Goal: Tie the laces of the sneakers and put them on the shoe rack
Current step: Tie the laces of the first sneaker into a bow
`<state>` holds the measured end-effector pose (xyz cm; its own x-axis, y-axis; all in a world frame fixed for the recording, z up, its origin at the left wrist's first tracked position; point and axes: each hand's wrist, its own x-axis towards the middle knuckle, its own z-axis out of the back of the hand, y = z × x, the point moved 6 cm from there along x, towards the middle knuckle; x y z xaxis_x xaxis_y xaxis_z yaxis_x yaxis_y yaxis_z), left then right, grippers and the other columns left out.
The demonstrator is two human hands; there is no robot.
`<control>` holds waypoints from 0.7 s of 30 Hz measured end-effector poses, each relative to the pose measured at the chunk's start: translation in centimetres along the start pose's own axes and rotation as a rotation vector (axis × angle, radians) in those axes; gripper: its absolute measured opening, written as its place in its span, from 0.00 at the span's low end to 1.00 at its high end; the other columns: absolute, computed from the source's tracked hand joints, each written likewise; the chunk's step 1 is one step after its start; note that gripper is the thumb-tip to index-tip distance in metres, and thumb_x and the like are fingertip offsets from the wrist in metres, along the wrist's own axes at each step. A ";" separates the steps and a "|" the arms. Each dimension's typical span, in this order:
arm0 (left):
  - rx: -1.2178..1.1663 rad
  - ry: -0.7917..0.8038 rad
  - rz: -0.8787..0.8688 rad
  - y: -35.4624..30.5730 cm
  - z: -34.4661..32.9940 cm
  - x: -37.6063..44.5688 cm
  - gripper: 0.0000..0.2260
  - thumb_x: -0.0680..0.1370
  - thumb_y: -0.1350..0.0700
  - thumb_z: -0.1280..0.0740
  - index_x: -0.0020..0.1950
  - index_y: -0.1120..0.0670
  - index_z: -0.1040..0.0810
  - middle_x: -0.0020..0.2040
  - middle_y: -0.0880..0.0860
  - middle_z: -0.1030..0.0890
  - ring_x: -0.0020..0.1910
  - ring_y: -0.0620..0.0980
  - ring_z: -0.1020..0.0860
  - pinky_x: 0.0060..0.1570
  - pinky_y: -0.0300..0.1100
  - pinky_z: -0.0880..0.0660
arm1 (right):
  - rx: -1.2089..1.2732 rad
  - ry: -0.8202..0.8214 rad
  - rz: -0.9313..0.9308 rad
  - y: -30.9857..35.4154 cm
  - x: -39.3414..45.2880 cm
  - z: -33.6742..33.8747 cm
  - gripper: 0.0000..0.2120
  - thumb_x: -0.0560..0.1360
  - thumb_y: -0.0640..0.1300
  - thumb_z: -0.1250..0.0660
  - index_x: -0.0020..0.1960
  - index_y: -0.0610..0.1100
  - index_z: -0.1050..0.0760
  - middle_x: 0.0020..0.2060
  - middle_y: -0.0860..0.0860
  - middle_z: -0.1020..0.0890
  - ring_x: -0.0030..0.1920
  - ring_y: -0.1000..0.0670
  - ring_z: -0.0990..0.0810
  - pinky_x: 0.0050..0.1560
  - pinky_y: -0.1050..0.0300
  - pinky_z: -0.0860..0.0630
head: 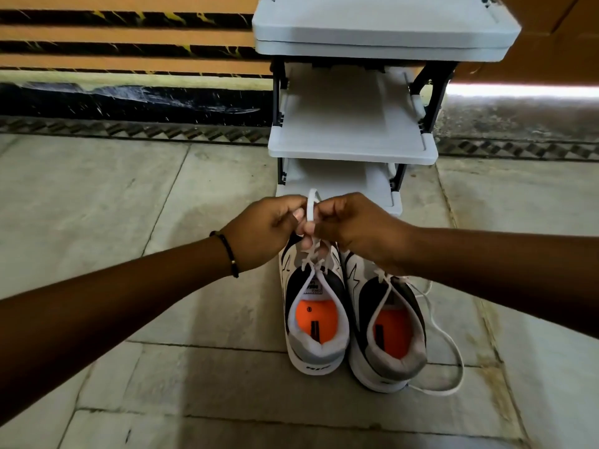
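Pinching a white lace [310, 207] between them, left hand [270, 233] and right hand [358, 230], both closed on it, meeting just above the left sneaker [316, 319] and drawing a flat loop upward. Wearing a thin dark beaded bracelet [227, 252] at the left wrist.

Standing side by side on the floor [113, 205], two sneakers, heels toward the camera, toes toward the shoe rack [353, 137], sides touching or nearly so. Showing in each open collar one bright orange insole with a dark mark, ringed by white padded lining. Looking white across the uppers, with black panels along the flanks and grey at the heels. Trailing loose from the right sneaker [387, 328], a second white lace [444, 335], flat and ribbon-like, curling over the floor beside the heel, untied.

Rising just beyond the shoes, one rack of three pale grey shelves, smooth and plastic-looking, rounded at the corners, linked by black uprights, each shelf holding no shoes. Sitting partly behind the hands, the lowest shelf.

Stretching underneath, large pale stone slabs, mottled and scuffed, divided by dark joints. Running behind the rack, a dark patterned border strip and a wall [129, 37] banded in orange and black stripes.
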<state>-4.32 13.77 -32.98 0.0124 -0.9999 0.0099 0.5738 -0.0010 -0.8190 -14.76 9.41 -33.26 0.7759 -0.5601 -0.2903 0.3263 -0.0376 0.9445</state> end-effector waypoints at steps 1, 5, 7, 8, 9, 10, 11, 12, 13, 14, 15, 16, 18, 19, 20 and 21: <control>-0.034 0.042 0.008 0.1 -0.3 0.0 0.15 0.77 0.54 0.46 0.53 0.59 0.23 0.46 0.62 0.19 0.47 0.57 0.21 0.52 0.47 0.24 | -0.029 0.005 0.008 0.4 -0.2 0.1 0.10 0.75 0.38 0.36 0.49 0.31 0.22 0.41 0.37 0.18 0.35 0.47 0.21 0.34 0.62 0.23; -0.061 0.041 0.044 0.6 -0.1 0.3 0.08 0.78 0.58 0.41 0.46 0.55 0.22 0.37 0.53 0.19 0.39 0.47 0.21 0.44 0.39 0.24 | -0.057 -0.043 0.022 0.9 -0.8 1.4 0.09 0.74 0.38 0.34 0.44 0.31 0.23 0.28 0.50 0.18 0.26 0.58 0.24 0.24 0.71 0.31; -0.085 0.048 0.091 1.0 0.2 0.3 0.08 0.77 0.58 0.40 0.46 0.58 0.21 0.32 0.47 0.21 0.36 0.48 0.23 0.40 0.41 0.26 | -0.003 -0.087 0.009 0.9 -0.8 2.0 0.06 0.74 0.37 0.35 0.42 0.35 0.22 0.25 0.53 0.20 0.24 0.59 0.25 0.23 0.70 0.31; -0.121 0.069 0.119 1.2 0.1 0.2 0.08 0.78 0.58 0.40 0.47 0.58 0.21 0.30 0.46 0.20 0.35 0.48 0.22 0.38 0.39 0.26 | 0.020 -0.103 0.000 0.8 -0.7 2.2 0.05 0.74 0.37 0.35 0.43 0.36 0.22 0.27 0.51 0.20 0.25 0.57 0.25 0.23 0.69 0.31; -0.183 0.103 0.152 1.2 -0.1 0.0 0.08 0.78 0.59 0.40 0.49 0.57 0.21 0.29 0.46 0.19 0.35 0.45 0.21 0.36 0.36 0.26 | 0.034 -0.116 -0.009 0.8 -0.7 2.3 0.04 0.74 0.37 0.34 0.43 0.37 0.22 0.28 0.50 0.20 0.26 0.56 0.24 0.23 0.67 0.31; -0.264 0.143 0.193 1.2 -0.4 -0.2 0.08 0.78 0.60 0.40 0.51 0.55 0.22 0.30 0.46 0.18 0.35 0.42 0.20 0.35 0.34 0.26 | 0.041 -0.127 -0.021 0.8 -0.6 2.5 0.03 0.74 0.37 0.34 0.44 0.38 0.22 0.29 0.50 0.21 0.27 0.54 0.24 0.24 0.65 0.31; -0.353 0.187 0.240 1.2 -0.7 -0.4 0.08 0.77 0.59 0.40 0.53 0.53 0.23 0.32 0.46 0.16 0.36 0.41 0.19 0.35 0.33 0.25 | 0.049 -0.133 -0.030 0.8 -0.5 2.7 0.03 0.73 0.37 0.34 0.44 0.38 0.22 0.30 0.50 0.21 0.27 0.53 0.25 0.25 0.64 0.31; -0.442 0.235 0.285 1.2 -1.1 -0.7 0.09 0.76 0.59 0.39 0.54 0.51 0.25 0.34 0.48 0.15 0.37 0.42 0.18 0.36 0.34 0.24 | 0.057 -0.137 -0.037 0.8 -0.3 2.9 0.03 0.73 0.36 0.34 0.45 0.38 0.22 0.30 0.50 0.20 0.27 0.52 0.25 0.26 0.63 0.31; -0.522 0.287 0.330 1.2 -1.5 -1.0 0.11 0.75 0.59 0.37 0.56 0.50 0.26 0.36 0.49 0.14 0.38 0.43 0.18 0.37 0.34 0.23 | 0.068 -0.137 -0.038 0.8 -0.2 3.1 0.03 0.73 0.36 0.33 0.45 0.38 0.22 0.30 0.50 0.20 0.27 0.52 0.24 0.27 0.62 0.30; -0.583 0.338 0.367 1.1 -1.9 -1.2 0.13 0.72 0.58 0.36 0.56 0.49 0.28 0.38 0.51 0.14 0.38 0.44 0.17 0.38 0.34 0.22 | 0.078 -0.130 -0.035 1.0 -0.2 3.1 0.03 0.72 0.36 0.33 0.46 0.38 0.22 0.31 0.49 0.19 0.27 0.52 0.24 0.28 0.61 0.30; -0.617 0.379 0.392 1.0 -2.3 -1.4 0.16 0.70 0.58 0.35 0.57 0.48 0.28 0.40 0.51 0.14 0.39 0.45 0.17 0.39 0.35 0.22 | 0.085 -0.113 -0.028 1.1 -0.1 3.1 0.04 0.72 0.35 0.33 0.46 0.37 0.22 0.32 0.49 0.19 0.28 0.51 0.24 0.29 0.61 0.29; -0.628 0.404 0.406 1.1 -2.5 -1.5 0.17 0.68 0.57 0.34 0.57 0.49 0.28 0.41 0.52 0.14 0.40 0.46 0.16 0.41 0.36 0.21 | 0.088 -0.090 -0.016 1.4 0.0 3.0 0.04 0.72 0.35 0.33 0.46 0.37 0.21 0.32 0.48 0.19 0.28 0.51 0.23 0.29 0.61 0.28; -0.619 0.411 0.409 1.2 -2.6 -1.4 0.17 0.67 0.58 0.33 0.56 0.53 0.27 0.41 0.53 0.14 0.41 0.48 0.16 0.44 0.38 0.21 | 0.081 -0.044 0.012 1.9 0.1 2.6 0.04 0.72 0.34 0.33 0.45 0.38 0.21 0.32 0.49 0.19 0.29 0.51 0.23 0.32 0.60 0.27; -0.606 0.399 0.406 1.3 -2.6 -1.3 0.15 0.68 0.59 0.33 0.54 0.56 0.26 0.40 0.53 0.14 0.40 0.48 0.16 0.45 0.39 0.20 | 0.076 -0.027 0.024 2.1 0.1 2.4 0.04 0.71 0.33 0.33 0.44 0.39 0.21 0.32 0.49 0.18 0.29 0.50 0.23 0.33 0.59 0.27; -0.584 0.375 0.403 1.4 -2.5 -1.2 0.11 0.69 0.60 0.33 0.51 0.58 0.25 0.38 0.53 0.14 0.39 0.48 0.16 0.45 0.40 0.20 | 0.072 -0.014 0.034 2.3 0.2 2.3 0.04 0.71 0.33 0.33 0.44 0.38 0.21 0.32 0.49 0.19 0.30 0.50 0.23 0.33 0.59 0.27; -0.548 0.336 0.399 1.5 -2.4 -1.0 0.07 0.70 0.61 0.33 0.47 0.58 0.25 0.36 0.53 0.14 0.37 0.48 0.16 0.44 0.40 0.20 | 0.070 -0.005 0.044 2.5 0.2 2.3 0.04 0.71 0.33 0.33 0.45 0.37 0.21 0.33 0.48 0.19 0.30 0.49 0.23 0.33 0.59 0.26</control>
<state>-5.41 14.78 -35.58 -0.1668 -0.8767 -0.4511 0.0878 0.4425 -0.8924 -15.02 7.33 -30.57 0.7857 -0.5667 -0.2481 0.2535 -0.0709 0.9647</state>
